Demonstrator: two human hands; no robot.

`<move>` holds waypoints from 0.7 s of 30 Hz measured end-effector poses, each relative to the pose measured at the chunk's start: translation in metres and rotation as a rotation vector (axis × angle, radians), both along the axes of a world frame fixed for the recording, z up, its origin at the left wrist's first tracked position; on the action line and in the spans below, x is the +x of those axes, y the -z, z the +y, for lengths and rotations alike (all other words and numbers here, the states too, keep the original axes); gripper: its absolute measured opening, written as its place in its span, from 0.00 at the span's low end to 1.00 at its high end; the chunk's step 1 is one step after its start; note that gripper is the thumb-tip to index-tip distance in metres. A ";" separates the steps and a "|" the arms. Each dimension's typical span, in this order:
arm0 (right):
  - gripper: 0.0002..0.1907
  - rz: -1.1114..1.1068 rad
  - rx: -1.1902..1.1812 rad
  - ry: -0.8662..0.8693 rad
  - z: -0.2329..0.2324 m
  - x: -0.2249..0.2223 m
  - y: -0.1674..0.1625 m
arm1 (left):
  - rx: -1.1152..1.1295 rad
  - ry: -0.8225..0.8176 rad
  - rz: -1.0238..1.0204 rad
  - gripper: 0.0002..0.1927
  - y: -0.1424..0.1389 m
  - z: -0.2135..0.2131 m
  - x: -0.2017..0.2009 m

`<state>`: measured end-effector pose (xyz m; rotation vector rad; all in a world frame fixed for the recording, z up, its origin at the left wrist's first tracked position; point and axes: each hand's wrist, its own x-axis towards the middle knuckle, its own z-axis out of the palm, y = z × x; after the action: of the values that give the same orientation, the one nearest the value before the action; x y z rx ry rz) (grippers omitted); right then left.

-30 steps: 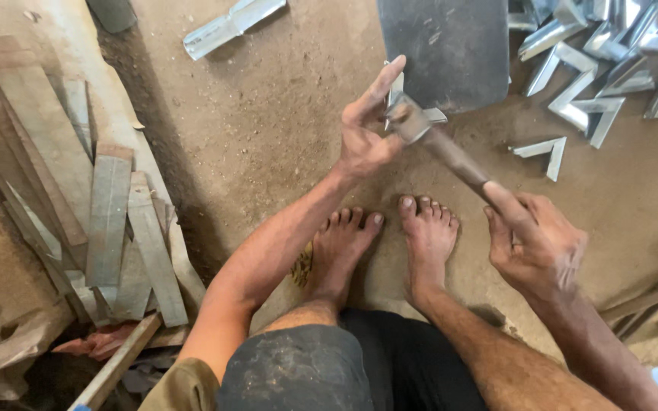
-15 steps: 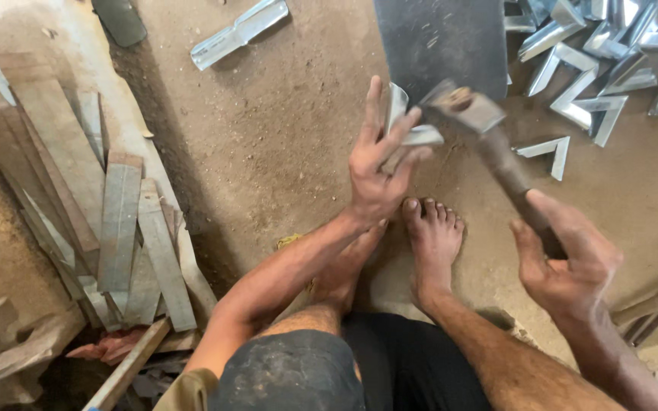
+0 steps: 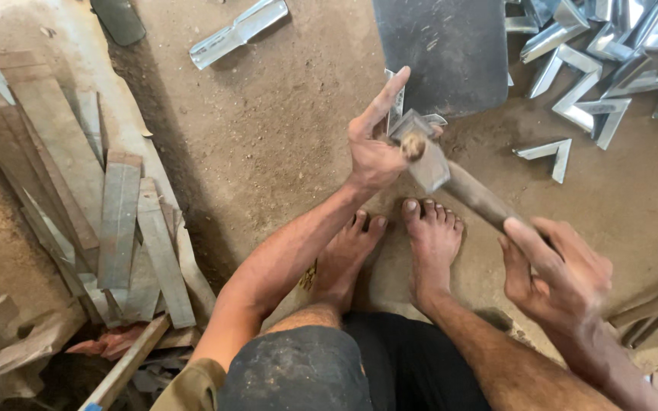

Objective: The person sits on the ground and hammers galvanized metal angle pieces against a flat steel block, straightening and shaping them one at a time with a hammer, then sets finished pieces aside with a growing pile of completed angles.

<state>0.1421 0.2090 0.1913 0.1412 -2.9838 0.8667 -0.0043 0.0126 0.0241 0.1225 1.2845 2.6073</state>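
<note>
Steel strip (image 3: 394, 106), pinned upright on the dirt floor (image 3: 283, 144) by the left hand (image 3: 372, 144) at the dark plate's (image 3: 443, 53) edge, wants square blows from the hammer (image 3: 429, 161) gripped in the right hand (image 3: 554, 274), fingers clear.

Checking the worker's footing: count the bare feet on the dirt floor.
2. The left bare foot sits below the left hand; the right bare foot lies beside it, under the wooden-handled hammer. None appears hidden.
</note>
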 end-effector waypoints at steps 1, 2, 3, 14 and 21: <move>0.22 0.028 -0.037 -0.004 0.002 0.005 0.000 | 0.011 0.002 0.049 0.47 0.000 -0.001 0.000; 0.23 0.036 -0.024 -0.010 0.004 0.008 0.003 | 0.019 0.003 0.100 0.50 0.000 -0.001 0.001; 0.23 0.038 -0.008 -0.010 0.005 0.011 0.006 | 0.036 0.012 0.136 0.50 0.000 -0.001 0.001; 0.23 -0.017 -0.040 0.068 0.006 0.004 0.006 | -0.377 -0.062 0.234 0.42 0.001 0.001 -0.001; 0.23 -0.024 0.045 0.027 -0.004 -0.014 0.014 | -0.112 0.040 0.045 0.40 0.007 -0.007 -0.014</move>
<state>0.1278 0.2053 0.1773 0.0913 -3.0213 0.8039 -0.0181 0.0051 0.0167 0.1868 1.4251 2.5056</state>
